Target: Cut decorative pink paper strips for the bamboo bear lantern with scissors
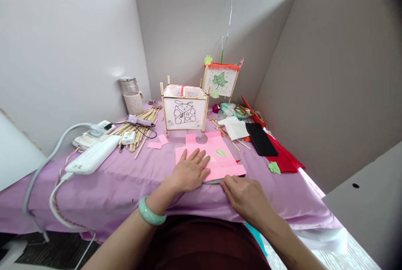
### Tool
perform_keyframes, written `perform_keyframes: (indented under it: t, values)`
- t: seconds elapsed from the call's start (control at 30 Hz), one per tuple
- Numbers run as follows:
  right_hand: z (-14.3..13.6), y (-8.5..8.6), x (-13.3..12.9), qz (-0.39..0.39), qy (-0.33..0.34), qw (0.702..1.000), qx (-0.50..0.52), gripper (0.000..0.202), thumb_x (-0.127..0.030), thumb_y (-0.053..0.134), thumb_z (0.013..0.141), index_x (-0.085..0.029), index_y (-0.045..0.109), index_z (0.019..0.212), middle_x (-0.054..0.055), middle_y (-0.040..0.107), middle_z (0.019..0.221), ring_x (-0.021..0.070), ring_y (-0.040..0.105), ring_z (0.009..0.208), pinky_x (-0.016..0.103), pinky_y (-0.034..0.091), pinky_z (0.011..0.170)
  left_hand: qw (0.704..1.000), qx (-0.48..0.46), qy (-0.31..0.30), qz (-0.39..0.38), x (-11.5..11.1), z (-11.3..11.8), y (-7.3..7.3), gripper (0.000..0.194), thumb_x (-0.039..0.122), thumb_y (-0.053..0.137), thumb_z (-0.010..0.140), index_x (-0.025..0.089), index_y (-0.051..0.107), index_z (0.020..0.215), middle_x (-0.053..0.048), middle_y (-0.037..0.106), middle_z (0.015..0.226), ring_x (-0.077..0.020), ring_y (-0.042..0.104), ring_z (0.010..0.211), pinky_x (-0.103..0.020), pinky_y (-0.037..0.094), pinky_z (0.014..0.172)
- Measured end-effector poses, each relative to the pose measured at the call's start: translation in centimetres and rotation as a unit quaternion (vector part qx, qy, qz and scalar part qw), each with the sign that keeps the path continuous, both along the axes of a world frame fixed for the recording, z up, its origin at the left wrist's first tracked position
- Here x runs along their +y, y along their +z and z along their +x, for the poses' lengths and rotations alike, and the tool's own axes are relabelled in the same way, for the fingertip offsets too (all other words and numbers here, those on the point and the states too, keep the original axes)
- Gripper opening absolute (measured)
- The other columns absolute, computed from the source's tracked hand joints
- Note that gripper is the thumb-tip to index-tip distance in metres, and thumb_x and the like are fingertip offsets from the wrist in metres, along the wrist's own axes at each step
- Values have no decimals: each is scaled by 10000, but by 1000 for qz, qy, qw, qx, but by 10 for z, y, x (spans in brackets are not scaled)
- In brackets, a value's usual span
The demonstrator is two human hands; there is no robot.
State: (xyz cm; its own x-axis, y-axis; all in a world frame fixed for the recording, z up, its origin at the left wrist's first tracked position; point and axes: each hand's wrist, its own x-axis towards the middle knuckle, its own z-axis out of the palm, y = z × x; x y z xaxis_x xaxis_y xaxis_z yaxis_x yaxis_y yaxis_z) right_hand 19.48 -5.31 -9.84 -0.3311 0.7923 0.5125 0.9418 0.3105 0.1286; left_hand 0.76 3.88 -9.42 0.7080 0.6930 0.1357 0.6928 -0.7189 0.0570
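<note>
A sheet of pink paper (pixel 220 171) lies near the table's front edge, over a thin flat thing whose dark and grey edge peeks out below. My left hand (pixel 190 171), with a pale green bangle on the wrist, rests flat on the paper's left part, fingers spread. At the near edge, my right hand (pixel 243 192) is closed with its fingertips pinching the paper; its palm side is hidden. Small light green paper pieces (pixel 221 153) lie on the sheet. Just behind stands a stick-framed lantern (pixel 184 113) with a rabbit-like drawing.
To the left are wooden sticks (pixel 147 117), a lilac glue gun (pixel 141 121), a white power bank (pixel 94 155) with cables and a glass jar (pixel 130 96). On the right lie a black phone (pixel 262 139), white paper (pixel 235 128) and red cloth (pixel 287 155). A second lantern (pixel 221 81) stands behind.
</note>
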Motion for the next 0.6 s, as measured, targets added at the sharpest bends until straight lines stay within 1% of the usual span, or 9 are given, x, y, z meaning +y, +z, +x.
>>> perform_keyframes:
  t: [0.1,0.23,0.37,0.47,0.6]
  values:
    - [2,-1,-6,5,5,1000,2,325,-261,360,931,-169,538,675,1,573,572,88,469,474,271,162,513,1000,3,-1,-1,0,1,0,525,456,162,938,230,287,1395,-63,230,1476,-267,149,1362,-551,106,1074]
    - [5,-3,-10,11,-4,1000,-4,331,-276,356,938,-174,545,686,0,563,564,95,467,478,271,155,511,1000,4,-6,2,-1,1,1,527,448,162,939,213,286,1394,-70,226,1476,-271,148,1361,-552,106,1072]
    - [0,-3,-7,16,-7,1000,1,328,-280,362,937,-174,539,681,-3,566,572,94,458,471,271,153,513,1000,4,-6,-1,-1,0,3,513,439,173,942,223,292,1392,-71,232,1474,-260,154,1361,-543,109,1076]
    - [-7,-2,-3,21,-6,1000,10,309,-256,373,930,-168,535,682,-4,568,578,91,462,480,269,161,519,1000,3,-7,-2,-1,0,3,519,444,167,942,219,293,1392,-72,238,1472,-264,159,1359,-549,112,1074]
    - [-7,-2,-3,18,11,1000,8,294,-232,387,921,-164,528,673,-3,558,571,91,463,490,269,169,522,1000,-1,-6,2,0,0,1,520,452,167,940,224,296,1390,-67,239,1473,-264,160,1359,-545,114,1074]
